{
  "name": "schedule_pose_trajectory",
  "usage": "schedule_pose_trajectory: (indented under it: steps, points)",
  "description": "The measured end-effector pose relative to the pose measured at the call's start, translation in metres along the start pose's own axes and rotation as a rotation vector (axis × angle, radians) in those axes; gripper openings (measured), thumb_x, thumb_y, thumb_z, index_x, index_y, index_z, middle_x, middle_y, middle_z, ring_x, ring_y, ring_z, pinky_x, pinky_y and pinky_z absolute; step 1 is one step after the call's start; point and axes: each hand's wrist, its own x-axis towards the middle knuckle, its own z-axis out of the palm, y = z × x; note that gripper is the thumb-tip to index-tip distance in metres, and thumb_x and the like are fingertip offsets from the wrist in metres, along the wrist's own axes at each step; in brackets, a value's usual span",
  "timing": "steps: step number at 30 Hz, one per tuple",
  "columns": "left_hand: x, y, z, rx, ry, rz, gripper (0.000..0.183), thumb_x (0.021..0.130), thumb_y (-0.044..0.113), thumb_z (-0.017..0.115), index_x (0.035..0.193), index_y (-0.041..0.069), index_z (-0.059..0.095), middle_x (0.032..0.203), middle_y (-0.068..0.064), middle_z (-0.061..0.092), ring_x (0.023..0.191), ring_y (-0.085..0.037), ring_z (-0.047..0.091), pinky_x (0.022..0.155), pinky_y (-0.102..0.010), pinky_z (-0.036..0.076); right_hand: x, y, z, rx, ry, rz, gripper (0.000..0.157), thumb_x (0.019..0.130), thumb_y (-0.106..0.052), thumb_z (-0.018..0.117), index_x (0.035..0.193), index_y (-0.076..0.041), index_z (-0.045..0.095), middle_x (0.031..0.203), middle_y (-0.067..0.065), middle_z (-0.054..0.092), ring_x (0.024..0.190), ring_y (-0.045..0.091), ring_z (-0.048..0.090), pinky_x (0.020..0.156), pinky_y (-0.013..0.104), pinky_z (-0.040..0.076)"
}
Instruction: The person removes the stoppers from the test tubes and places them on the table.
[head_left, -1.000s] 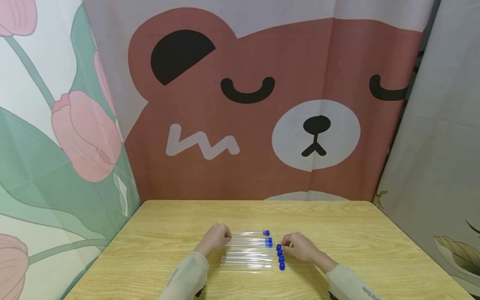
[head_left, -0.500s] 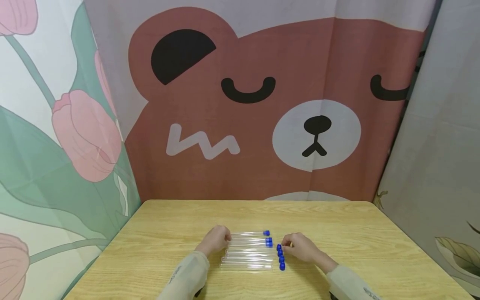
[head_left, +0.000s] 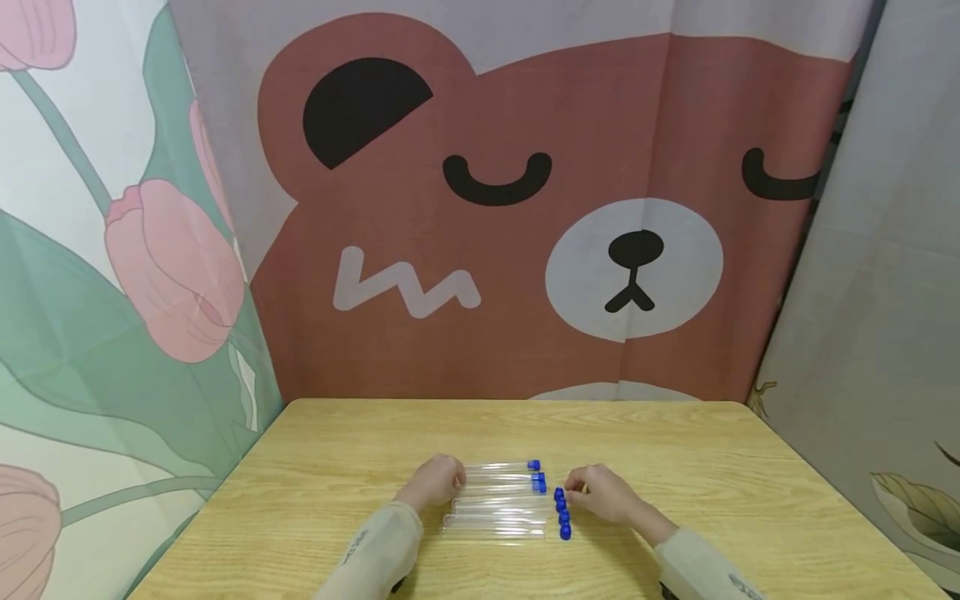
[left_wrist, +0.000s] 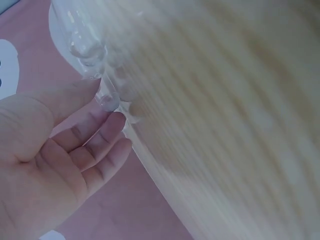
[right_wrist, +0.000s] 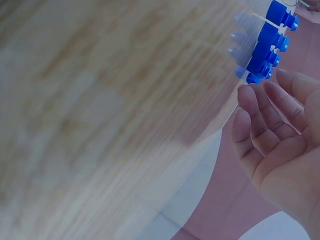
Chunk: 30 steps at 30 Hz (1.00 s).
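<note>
Several clear test tubes lie side by side on the wooden table, rounded ends to the left. The far ones wear blue caps; the nearer ones are uncapped. My left hand is at the left ends of the far tubes. In the left wrist view its thumb and fingers pinch the rounded end of one test tube. My right hand lies just right of a short row of loose blue caps. Its loosely bent fingertips are right at the farthest cap.
The light wooden table has its far edge near a curtain with a bear print. A tulip-patterned curtain hangs at the left, a pale one at the right.
My left hand has dipped very slightly toward me at the tube ends. The right hand, caps and tubes have stayed in place.
</note>
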Motion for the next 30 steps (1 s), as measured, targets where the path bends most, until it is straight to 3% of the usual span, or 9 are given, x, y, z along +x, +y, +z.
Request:
schedule_pose_trajectory:
  steps: [9,22,30]
  points:
    - [0.0007,0.0011,0.0025,0.047,0.014,0.025,0.012,0.068,-0.004,0.068,0.070,0.008,0.067,0.071,0.001,0.062,0.067,-0.012,0.057,0.057,-0.023,0.045,0.0006,0.0007,0.0006,-0.020,0.002,-0.010,0.004,0.083,-0.008,0.062,0.082,-0.006,0.065,0.074,-0.004,0.059,0.064,0.005,0.050,0.054,0.022,0.042]
    - [0.0027,0.0010,0.0067,0.022,0.001,0.010,0.019,0.067,-0.010,0.062,0.060,0.008,0.063,0.063,0.005,0.056,0.056,-0.006,0.044,0.051,-0.019,0.041,0.0005,0.0024,0.0009,0.004,-0.006,-0.014,0.005,0.083,-0.007,0.061,0.081,-0.005,0.065,0.074,-0.005,0.059,0.064,0.004,0.051,0.054,0.023,0.043]
    - [0.0012,-0.0002,0.0067,0.014,0.046,0.070,0.020,0.062,-0.011,0.062,0.055,0.007,0.059,0.056,0.007,0.050,0.052,-0.005,0.039,0.048,-0.018,0.038,-0.0005,0.0017,-0.0004,0.019,-0.010,-0.017,0.005,0.083,-0.008,0.061,0.082,-0.005,0.065,0.074,-0.003,0.060,0.065,0.005,0.052,0.055,0.023,0.044]
